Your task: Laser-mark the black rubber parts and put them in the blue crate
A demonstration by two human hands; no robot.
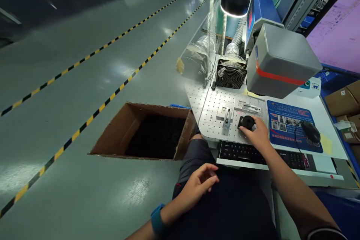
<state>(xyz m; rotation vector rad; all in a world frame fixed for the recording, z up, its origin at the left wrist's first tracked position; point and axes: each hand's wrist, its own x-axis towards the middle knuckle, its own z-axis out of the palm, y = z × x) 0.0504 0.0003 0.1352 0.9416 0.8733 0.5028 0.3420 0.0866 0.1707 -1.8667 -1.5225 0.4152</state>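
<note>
As your right hand (258,135) works at the perforated plate: its thumb and fingers are closed around the sides of a black housing (248,122), thumb toward eight o'clock, fingertips toward one.
Black housing: it is at the near right of the perforated plate (212,129), round end facing up; whether its base rests fully on the metal, you cannot tell from this angle.
Slotted bars: taking the housing as the clock's centre, one slotted bar (227,119) sits just beside it at nine o'clock, the other (252,108) near it at twelve.
Left hand (198,185): at seven to eight o'clock, over your lap, it holds nothing visible; the fingers curl loosely, thumb apart from them.
Around the plate: cardboard carton (109,140) well off at nine, cooling fan (231,77) at eleven, grey machine head (289,56) at one, blue mouse pad (284,114) at three, keyboard (239,152) at six.
Grip on the housing: a light, even pinch low on the sides should serve best, leaving the round top uncovered.
Seating: level, gentle pressure would likely prevent rocking; fingertips are better clear of the bars' edges.
Forearm: lifted slightly, it would avoid pressing the keys.
</note>
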